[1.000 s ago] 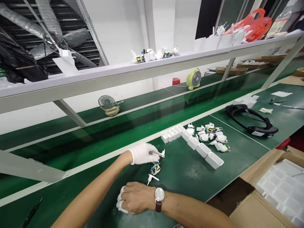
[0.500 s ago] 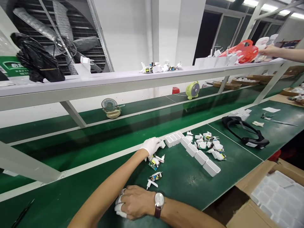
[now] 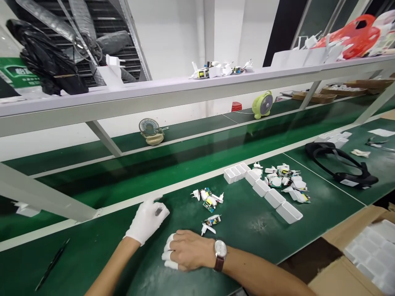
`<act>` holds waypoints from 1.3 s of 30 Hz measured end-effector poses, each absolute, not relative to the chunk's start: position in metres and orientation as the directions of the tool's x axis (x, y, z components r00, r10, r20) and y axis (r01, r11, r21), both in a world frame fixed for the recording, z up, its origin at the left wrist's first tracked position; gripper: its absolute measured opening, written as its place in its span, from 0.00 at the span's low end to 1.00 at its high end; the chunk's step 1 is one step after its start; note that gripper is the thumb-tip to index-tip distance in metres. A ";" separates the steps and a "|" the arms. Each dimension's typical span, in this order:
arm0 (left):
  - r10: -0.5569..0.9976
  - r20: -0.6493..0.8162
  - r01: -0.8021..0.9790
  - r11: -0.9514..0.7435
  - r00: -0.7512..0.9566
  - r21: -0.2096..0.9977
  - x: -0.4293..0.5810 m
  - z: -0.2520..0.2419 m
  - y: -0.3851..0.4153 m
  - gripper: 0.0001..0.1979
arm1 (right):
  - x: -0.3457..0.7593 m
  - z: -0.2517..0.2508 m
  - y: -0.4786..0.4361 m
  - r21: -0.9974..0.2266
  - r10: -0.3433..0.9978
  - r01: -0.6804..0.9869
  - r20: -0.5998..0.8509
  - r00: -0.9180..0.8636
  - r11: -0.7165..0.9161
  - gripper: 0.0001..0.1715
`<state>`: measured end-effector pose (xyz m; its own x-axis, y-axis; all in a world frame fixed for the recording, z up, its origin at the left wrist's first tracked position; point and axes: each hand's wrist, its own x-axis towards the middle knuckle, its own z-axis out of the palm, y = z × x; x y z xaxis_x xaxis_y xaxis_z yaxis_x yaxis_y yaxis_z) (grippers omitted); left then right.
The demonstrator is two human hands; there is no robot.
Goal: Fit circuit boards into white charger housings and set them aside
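My left hand point(image 3: 149, 218), in a white glove, is just above the green bench near its back edge. Its fingers are curled around a white plastic case point(image 3: 158, 211), mostly hidden, with only a greyish hollow showing. My right hand point(image 3: 188, 250), with white finger cots and a wristwatch point(image 3: 220, 249), rests palm down on the bench. Its fingers are bent inward and anything under them is hidden. Beyond it lie a small charger board point(image 3: 212, 220), a white plug piece point(image 3: 208, 229) and a cluster of charger boards point(image 3: 210, 200).
White plastic cases point(image 3: 274, 198) form a bent row, with more charger boards point(image 3: 285, 181) behind. A black headset point(image 3: 342, 164) lies on the right, a pen point(image 3: 52, 263) on the left. A carton point(image 3: 333, 275) of white cases is at lower right. A shelf point(image 3: 173, 92) spans above.
My left hand has drawn back leftward from the row of cases, carrying the white piece at its fingertips. My right hand stays on the bench. The view has turned slightly.
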<state>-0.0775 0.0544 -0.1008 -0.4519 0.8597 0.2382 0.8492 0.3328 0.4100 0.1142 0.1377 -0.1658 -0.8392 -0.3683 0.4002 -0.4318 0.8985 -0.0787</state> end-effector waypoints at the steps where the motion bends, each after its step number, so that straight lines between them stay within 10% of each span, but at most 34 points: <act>1: 0.866 0.219 0.845 0.332 -0.450 0.420 -0.076 -0.107 0.049 0.09 | 0.116 -0.160 0.140 -0.095 -0.357 -0.425 0.401 -0.844 0.900 0.18; 4: 0.886 0.231 0.849 0.266 -0.402 0.457 -0.073 -0.124 0.036 0.08 | 0.128 -0.134 0.154 -0.147 -0.307 -0.395 0.413 -0.857 0.907 0.17; 14: 0.868 0.038 0.598 0.309 -0.495 0.740 -0.062 -0.146 0.004 0.48 | 0.234 -0.113 0.226 -0.349 0.345 0.261 0.204 -0.916 0.900 0.22; 25: 0.871 0.016 0.558 0.301 -0.491 0.773 -0.058 -0.153 0.001 0.48 | 0.155 -0.114 0.194 -0.497 0.128 0.057 0.111 -0.986 0.866 0.18; 39: 0.855 0.191 0.637 0.192 -0.482 0.747 -0.055 -0.151 -0.002 0.31 | 0.207 -0.116 0.165 -0.538 0.206 0.165 0.016 -0.978 0.826 0.23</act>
<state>-0.0547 -0.0016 -0.1515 -0.4819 0.8552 0.1908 0.6369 0.1923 0.7466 0.2070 0.1647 -0.1158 -0.9784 0.2061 0.0157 0.1654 0.8264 -0.5382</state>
